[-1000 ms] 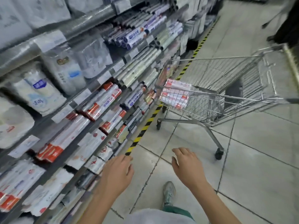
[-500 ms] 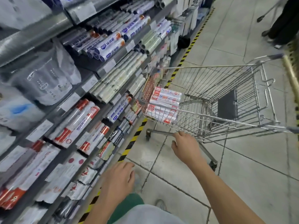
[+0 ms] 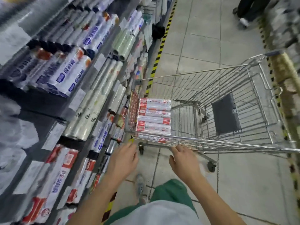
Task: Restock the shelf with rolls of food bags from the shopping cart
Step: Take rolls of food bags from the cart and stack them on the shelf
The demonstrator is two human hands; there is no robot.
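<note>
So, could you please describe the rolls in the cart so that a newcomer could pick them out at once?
Find the wire shopping cart on the tiled floor beside the shelf. Inside it, at the end nearest the shelf, lies a stack of rolls. They are white with red labels at their ends, and they are the only goods in the cart.

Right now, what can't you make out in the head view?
Head view:
- rolls of food bags in shopping cart: count; top layer hides lower ones.
- price tags on shelf: text motion-blurred.
- right hand: rim contact unclear, blurred.
- bystander: cut off by top edge.
</note>
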